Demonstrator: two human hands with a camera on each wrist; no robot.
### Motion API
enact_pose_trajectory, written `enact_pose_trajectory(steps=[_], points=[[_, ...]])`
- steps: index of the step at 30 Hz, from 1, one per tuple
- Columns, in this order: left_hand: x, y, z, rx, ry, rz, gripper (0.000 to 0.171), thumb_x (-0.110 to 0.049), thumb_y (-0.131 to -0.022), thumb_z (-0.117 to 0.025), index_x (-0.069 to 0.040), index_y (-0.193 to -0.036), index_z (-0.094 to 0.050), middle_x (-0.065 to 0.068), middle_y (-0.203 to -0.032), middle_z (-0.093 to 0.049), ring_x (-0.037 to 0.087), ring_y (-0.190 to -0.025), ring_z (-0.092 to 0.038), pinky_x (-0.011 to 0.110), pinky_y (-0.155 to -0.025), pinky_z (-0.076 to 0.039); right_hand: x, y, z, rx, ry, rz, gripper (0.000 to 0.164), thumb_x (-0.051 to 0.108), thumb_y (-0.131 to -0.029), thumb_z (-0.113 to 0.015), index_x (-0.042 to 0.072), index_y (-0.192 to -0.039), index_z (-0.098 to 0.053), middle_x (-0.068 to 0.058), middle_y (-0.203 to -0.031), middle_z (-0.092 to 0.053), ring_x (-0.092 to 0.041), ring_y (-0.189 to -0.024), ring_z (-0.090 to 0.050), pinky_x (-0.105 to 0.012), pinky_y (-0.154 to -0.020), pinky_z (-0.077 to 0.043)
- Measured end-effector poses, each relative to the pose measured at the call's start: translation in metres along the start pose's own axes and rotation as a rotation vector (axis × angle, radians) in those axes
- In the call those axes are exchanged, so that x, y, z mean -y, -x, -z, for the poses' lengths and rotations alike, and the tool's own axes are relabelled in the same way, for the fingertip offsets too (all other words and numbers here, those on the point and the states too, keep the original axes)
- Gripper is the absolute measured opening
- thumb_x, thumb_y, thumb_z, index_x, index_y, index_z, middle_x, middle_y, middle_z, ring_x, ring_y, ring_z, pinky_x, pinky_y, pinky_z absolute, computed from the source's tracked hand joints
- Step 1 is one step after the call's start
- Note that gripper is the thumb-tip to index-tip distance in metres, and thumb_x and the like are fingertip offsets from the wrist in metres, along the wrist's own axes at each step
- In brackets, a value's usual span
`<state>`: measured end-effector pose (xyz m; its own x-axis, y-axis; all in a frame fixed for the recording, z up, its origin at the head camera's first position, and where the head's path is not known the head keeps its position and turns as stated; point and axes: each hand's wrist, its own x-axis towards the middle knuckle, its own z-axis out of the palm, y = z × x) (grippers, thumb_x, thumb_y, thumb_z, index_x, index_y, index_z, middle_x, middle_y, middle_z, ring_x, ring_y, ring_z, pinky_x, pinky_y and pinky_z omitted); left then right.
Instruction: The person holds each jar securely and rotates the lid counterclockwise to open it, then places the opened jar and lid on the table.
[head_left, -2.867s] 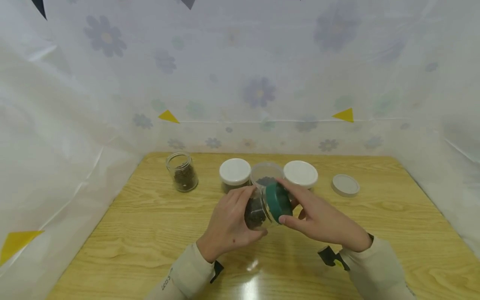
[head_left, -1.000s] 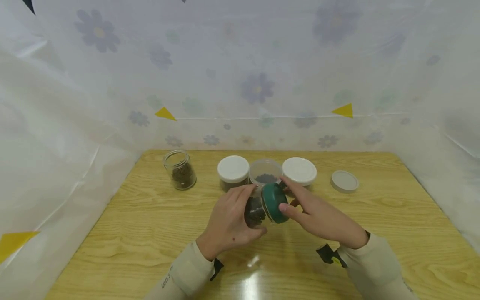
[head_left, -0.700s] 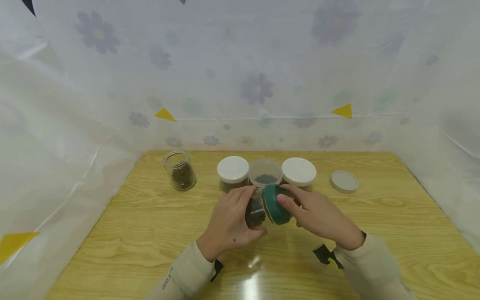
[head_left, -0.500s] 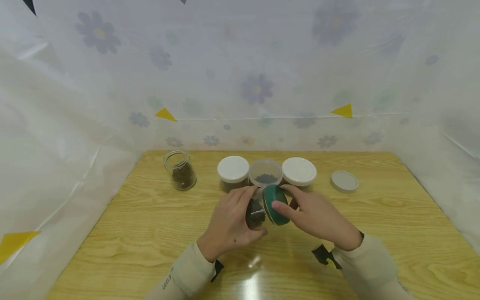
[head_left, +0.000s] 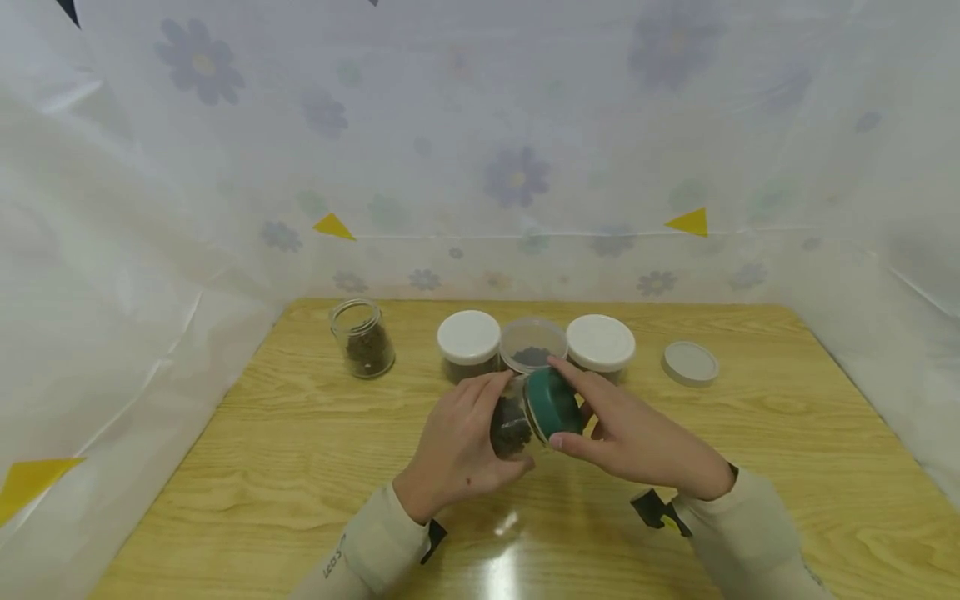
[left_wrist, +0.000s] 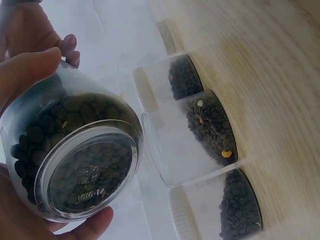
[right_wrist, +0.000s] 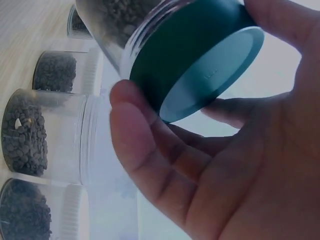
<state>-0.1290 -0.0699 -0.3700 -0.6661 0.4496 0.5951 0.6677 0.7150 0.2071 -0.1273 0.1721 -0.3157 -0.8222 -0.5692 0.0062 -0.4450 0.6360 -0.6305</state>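
Observation:
My left hand grips a clear jar of dark, bean-like pieces, tilted on its side above the table. Its green screw lid faces right, and my right hand holds that lid by its edge between thumb and fingers. In the right wrist view the lid sits over the jar's mouth; whether it is threaded on cannot be told. Just behind the hands stands an open plastic jar with dark pieces at its bottom, between two white-lidded jars.
An open glass jar part full of dark pieces stands at the back left. A pale lid lies flat at the right on the wooden table. Flower-printed sheeting hangs behind and at both sides.
My right thumb and fingers have shifted round the green lid, the thumb going from its face down to its lower edge. My left hand and the jar have stayed nearly still.

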Motion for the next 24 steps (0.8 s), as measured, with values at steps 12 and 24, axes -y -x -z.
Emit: enact_pose_trajectory(steps=[12, 24], points=[[-0.0036, 0.0002, -0.0011, 0.083, -0.009, 0.040, 0.103, -0.046, -0.064, -0.087, -0.008, -0.147, -0.040, 0.007, -0.132, -0.061, 0.023, -0.116, -0.063, 0.042, -0.096, -0.054, -0.0026, -0.0029, -0.0049, -0.005, -0.021, -0.011, 0.085, 0.056, -0.092, -0.062, 0.029, -0.159, -0.017, -0.010, -0.141, -0.048, -0.011, -0.092, -0.058, -0.022, -0.074, -0.054], [-0.0052, 0.0022, 0.0009, 0.124, 0.010, 0.107, 0.105, -0.042, -0.061, -0.089, -0.011, -0.147, -0.037, 0.008, -0.129, -0.060, 0.020, -0.107, -0.064, 0.039, -0.089, -0.056, -0.0020, -0.0009, -0.0030, -0.028, -0.014, 0.011, 0.085, 0.055, -0.091, -0.064, 0.034, -0.158, -0.018, -0.008, -0.144, -0.046, -0.014, -0.098, -0.057, -0.029, -0.078, -0.055]])
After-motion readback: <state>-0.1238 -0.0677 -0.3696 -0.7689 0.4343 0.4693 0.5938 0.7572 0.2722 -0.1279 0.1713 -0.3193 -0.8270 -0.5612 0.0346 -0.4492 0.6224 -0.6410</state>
